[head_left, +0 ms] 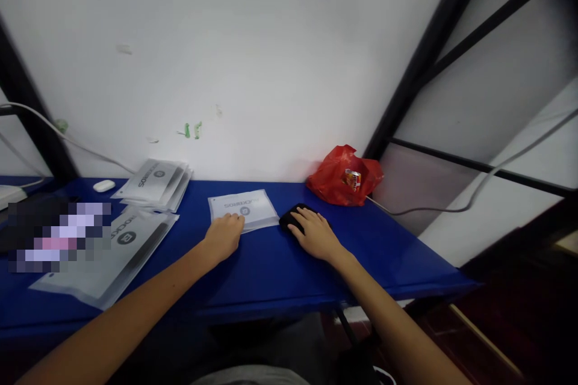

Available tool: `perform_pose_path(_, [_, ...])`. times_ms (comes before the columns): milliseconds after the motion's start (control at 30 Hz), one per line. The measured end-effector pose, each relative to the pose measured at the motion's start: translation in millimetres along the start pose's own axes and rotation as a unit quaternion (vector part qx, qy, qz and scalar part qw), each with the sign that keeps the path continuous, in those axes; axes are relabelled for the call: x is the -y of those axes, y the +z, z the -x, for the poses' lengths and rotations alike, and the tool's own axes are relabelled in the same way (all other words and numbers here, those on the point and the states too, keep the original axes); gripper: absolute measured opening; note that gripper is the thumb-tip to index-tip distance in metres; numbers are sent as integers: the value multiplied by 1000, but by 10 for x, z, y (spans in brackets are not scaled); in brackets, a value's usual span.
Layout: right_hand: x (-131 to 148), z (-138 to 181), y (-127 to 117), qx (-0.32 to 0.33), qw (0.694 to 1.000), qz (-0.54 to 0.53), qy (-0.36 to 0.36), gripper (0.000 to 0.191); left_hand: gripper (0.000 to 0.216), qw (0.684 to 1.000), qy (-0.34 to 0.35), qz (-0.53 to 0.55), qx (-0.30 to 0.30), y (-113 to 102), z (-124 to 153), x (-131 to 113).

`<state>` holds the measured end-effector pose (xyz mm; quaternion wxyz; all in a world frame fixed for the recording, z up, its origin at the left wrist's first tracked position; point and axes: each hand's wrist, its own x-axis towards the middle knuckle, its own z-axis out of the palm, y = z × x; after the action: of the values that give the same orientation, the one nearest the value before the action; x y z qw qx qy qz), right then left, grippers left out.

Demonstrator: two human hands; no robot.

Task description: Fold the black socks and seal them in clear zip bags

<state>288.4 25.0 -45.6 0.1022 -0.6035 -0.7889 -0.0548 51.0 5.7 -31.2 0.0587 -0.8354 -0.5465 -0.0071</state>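
My left hand (pixel 226 233) rests on the blue table (pixel 271 264), fingers curled loosely, its fingertips touching the near edge of a small white printed pouch (pixel 244 207). My right hand (pixel 313 231) lies flat with fingers stretched over a small black object (pixel 289 218), covering most of it. The pouch and the black object lie side by side near the table's middle.
A red plastic bag (pixel 345 175) sits against the wall at the back right. A stack of white pouches (pixel 156 183) and a larger pouch (pixel 108 255) lie to the left, with a white oval item (pixel 103 185) and cables. The table's front edge is close to my body.
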Motion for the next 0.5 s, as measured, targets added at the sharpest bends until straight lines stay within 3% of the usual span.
perform_pose_path(133, [266,26,-67,-59,997,1,-48,43,27,1000,2,-5,-20,30,-26,62])
perform_pose_path(200, [453,74,-80,-83,989,-36,-118,37,29,999,-3,-8,-46,46,-23,98])
perform_pose_path(333, [806,145,-72,-66,960,-107,-251,32,28,993,-29,-8,-116,53,-13,163])
perform_pose_path(500, [993,14,2,-54,958,-100,-263,34,22,987,-17,-7,-158,82,-18,217])
